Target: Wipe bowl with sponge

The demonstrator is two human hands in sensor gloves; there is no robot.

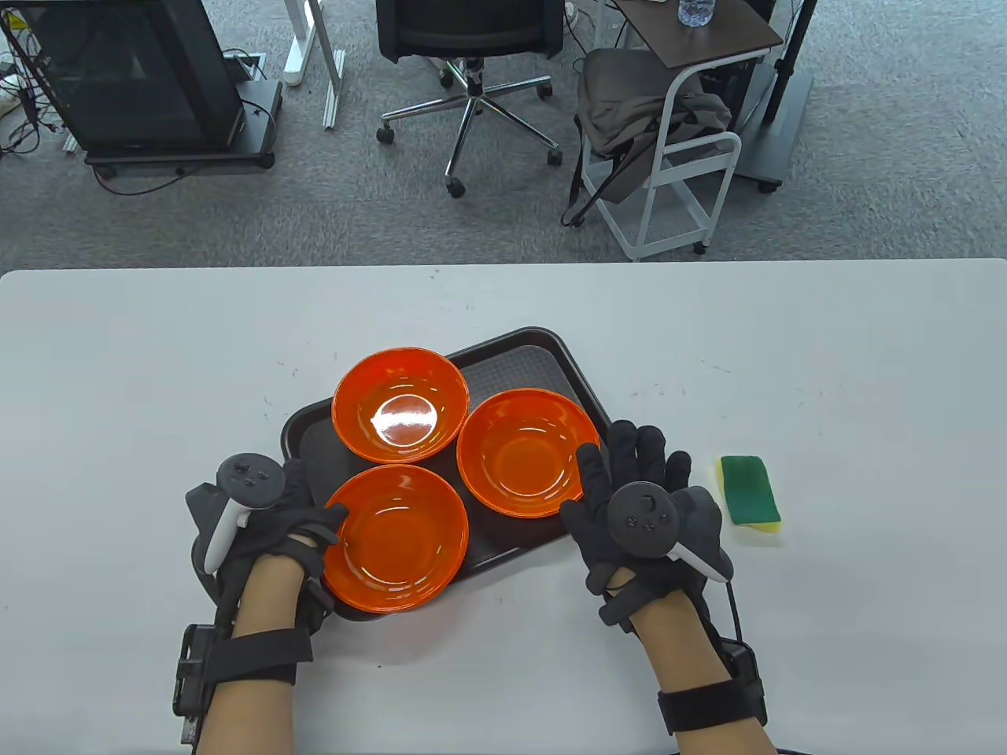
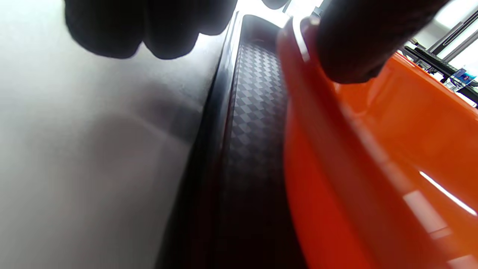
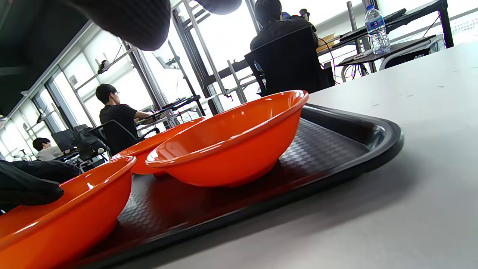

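Three orange bowls stand on a black tray (image 1: 543,346): a near bowl (image 1: 397,543), a right bowl (image 1: 523,452) and a far bowl (image 1: 400,403). A green and yellow sponge (image 1: 751,489) lies on the table to the right of the tray. My left hand (image 1: 315,499) is at the near bowl's left side. Its thumb (image 2: 347,45) rests on that bowl's rim (image 2: 392,130), and its fingers (image 2: 123,30) hang outside the tray over the table. My right hand (image 1: 629,456) is open and empty, fingers spread over the tray's right edge, thumb by the right bowl (image 3: 231,149).
The white table (image 1: 826,354) extends to both sides of the tray. Beyond its far edge are an office chair (image 1: 472,47), a white cart (image 1: 684,157) and a black stand (image 1: 142,79). A water bottle (image 3: 375,28) stands on a far desk.
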